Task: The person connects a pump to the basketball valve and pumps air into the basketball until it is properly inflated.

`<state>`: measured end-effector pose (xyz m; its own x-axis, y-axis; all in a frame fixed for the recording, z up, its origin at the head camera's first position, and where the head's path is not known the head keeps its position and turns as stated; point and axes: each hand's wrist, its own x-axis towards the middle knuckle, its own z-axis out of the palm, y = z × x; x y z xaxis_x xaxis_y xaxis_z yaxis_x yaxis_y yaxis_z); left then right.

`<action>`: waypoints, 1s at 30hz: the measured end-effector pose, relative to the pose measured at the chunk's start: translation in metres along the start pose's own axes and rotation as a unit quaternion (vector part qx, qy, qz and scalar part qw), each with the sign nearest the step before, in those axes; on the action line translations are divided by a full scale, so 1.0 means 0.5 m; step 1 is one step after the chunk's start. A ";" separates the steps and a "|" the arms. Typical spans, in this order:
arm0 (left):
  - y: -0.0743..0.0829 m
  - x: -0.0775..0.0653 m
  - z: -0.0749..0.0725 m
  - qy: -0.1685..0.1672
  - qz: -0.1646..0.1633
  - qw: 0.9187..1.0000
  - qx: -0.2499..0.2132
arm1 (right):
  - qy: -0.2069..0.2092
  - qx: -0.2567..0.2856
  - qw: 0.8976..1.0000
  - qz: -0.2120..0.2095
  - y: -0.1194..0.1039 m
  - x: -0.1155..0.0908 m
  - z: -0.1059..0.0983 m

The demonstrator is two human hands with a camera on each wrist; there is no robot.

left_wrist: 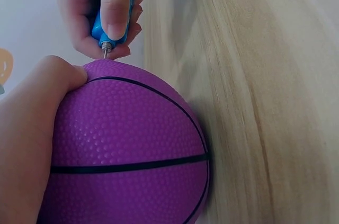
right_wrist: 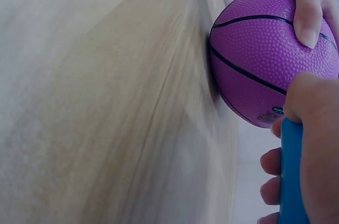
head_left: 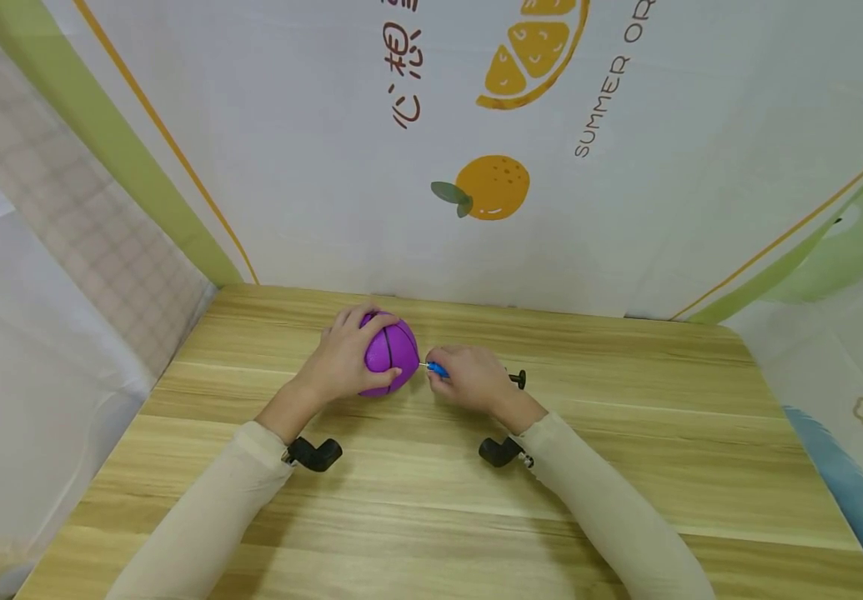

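Note:
A small purple basketball with black seams [head_left: 401, 346] sits on the wooden table. My left hand [head_left: 341, 354] grips it from the left, thumb and fingers spread around its side. To the right, my right hand [head_left: 469, 377] holds a blue hand pump [left_wrist: 127, 25], with fingers wrapped round the barrel and the thumb along it. From the pump's tip a thin metal needle [left_wrist: 106, 53] reaches the ball's surface, its far end hidden there. Behind the right hand, the pump's black T-shaped handle [head_left: 522, 380] sticks out. The blue barrel [right_wrist: 292, 173] is partly covered by fingers in the right wrist view.
The wooden table [head_left: 401, 517] stretches toward me and to both sides. Its back edge meets a white cloth [head_left: 326, 208] printed with oranges and lettering. More patterned cloth hangs along the left and right. Black curved mounts [head_left: 316, 455] are strapped at both wrists.

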<state>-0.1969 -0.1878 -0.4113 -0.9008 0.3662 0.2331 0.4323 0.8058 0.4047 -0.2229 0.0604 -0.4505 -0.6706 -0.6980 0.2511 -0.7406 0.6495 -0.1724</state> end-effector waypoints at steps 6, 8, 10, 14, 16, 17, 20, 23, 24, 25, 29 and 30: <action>0.001 -0.001 -0.001 0.004 0.000 1.000 -0.002 | 0.019 -0.017 1.000 -0.016 0.000 -0.003 -0.001; 0.001 0.000 0.000 0.005 0.001 1.000 -0.002 | 0.024 -0.021 0.999 -0.019 0.000 -0.004 -0.001; 0.000 0.000 0.000 0.006 0.002 1.000 -0.002 | 0.028 -0.021 0.999 -0.020 0.001 -0.004 -0.001; -0.002 0.001 0.003 0.008 0.008 1.000 -0.002 | 0.032 -0.011 0.999 -0.020 0.002 -0.005 -0.001; -0.002 0.002 0.004 0.007 0.011 1.000 -0.003 | 0.028 0.000 0.999 -0.015 0.002 -0.005 -0.001; -0.002 0.002 0.004 0.007 0.012 1.000 -0.003 | 0.023 0.008 1.000 -0.012 0.002 -0.005 -0.002; -0.001 0.002 0.004 0.004 0.012 1.000 -0.006 | -0.002 0.031 1.000 0.001 0.001 -0.003 -0.005; 0.000 0.002 0.004 0.001 0.010 1.000 -0.004 | -0.029 0.053 0.998 0.016 -0.001 0.000 -0.009; 0.000 0.002 0.004 0.000 0.010 1.000 -0.004 | -0.034 0.057 0.998 0.019 -0.002 0.001 -0.011; 0.000 0.001 0.004 0.000 0.010 1.000 -0.003 | -0.038 0.059 0.997 0.022 -0.003 0.001 -0.012; 0.000 0.000 0.005 -0.002 0.008 1.000 -0.002 | -0.038 0.057 0.997 0.022 -0.004 -0.001 -0.013; 0.000 0.000 0.005 -0.002 0.007 1.000 -0.003 | -0.035 0.053 0.998 0.019 -0.004 -0.002 -0.012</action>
<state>-0.1969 -0.1866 -0.4137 -0.8949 0.3793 0.2352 0.4451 0.7977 0.4069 -0.2206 0.0615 -0.4446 -0.6974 -0.6949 0.1755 -0.7119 0.6435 -0.2813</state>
